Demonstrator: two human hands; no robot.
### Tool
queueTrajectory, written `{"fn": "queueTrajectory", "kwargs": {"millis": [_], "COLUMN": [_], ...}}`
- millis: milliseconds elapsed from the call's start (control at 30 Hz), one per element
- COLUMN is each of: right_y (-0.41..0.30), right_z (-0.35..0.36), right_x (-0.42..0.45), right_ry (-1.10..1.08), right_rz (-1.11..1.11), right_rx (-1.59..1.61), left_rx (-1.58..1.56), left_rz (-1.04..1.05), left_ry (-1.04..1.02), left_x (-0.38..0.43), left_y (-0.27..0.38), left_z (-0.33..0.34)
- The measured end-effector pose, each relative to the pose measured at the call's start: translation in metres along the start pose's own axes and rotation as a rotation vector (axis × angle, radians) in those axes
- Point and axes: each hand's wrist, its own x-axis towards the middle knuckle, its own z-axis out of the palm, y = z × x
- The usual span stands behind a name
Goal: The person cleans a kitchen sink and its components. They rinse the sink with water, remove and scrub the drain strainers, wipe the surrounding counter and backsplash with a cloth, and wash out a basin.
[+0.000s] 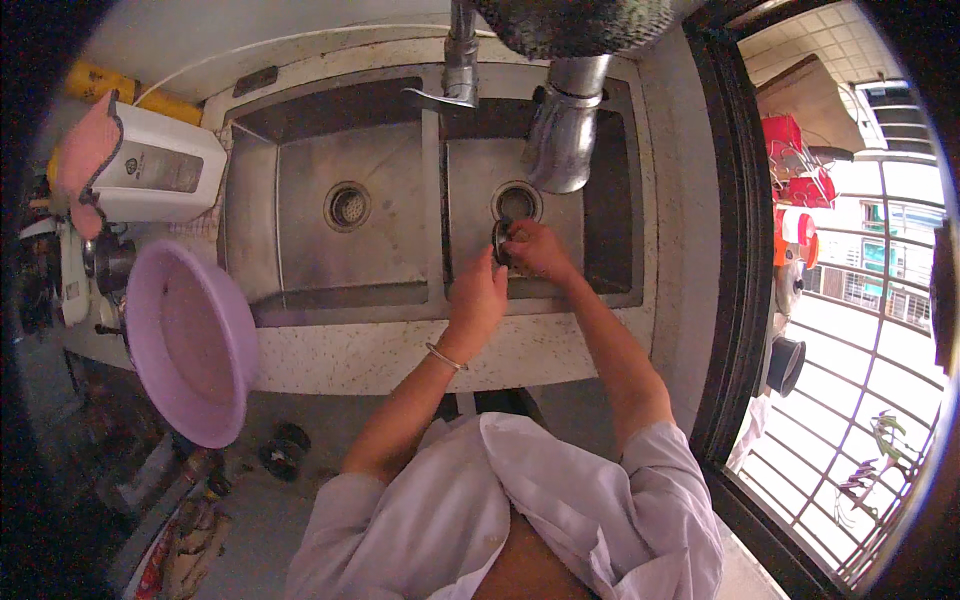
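Note:
Over the right basin [469, 176] of a stainless-steel double sink, both of my hands meet at a small, dark, round-edged piece [500, 241], which looks like a sink strainer. It is held on edge just in front of the right drain [517, 202]. My left hand [480, 300], with a bangle at the wrist, grips it from the near left. The fingers of my right hand [541, 253] curl against it from the right; whether they also hold a scrubber is hidden. A metal faucet spout [562, 142] hangs just beyond my hands.
The left basin [382, 240] has its own drain strainer [349, 207]. A faucet lever [457, 90] rises behind the divider. A purple plastic basin [244, 345] leans at the counter's left end, below a white container [161, 165]. A dark-framed, barred window [727, 247] borders the right side.

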Motion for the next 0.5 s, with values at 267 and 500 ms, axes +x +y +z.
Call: {"fn": "queueTrajectory", "kwargs": {"millis": [267,500], "right_y": [-0.008,0.014], "right_z": [0.004,0.012], "right_x": [-0.019,-0.015], "right_ry": [0.125,0.164], "right_rz": [-0.406,-0.449], "right_rx": [-0.113,-0.132], "left_rx": [-0.029,0.002], "left_rz": [-0.095,-0.117], "left_ry": [0.039,0.057], "left_x": [0.012,0.019], "left_y": [-0.01,-0.012], "left_z": [0.01,0.015]}}
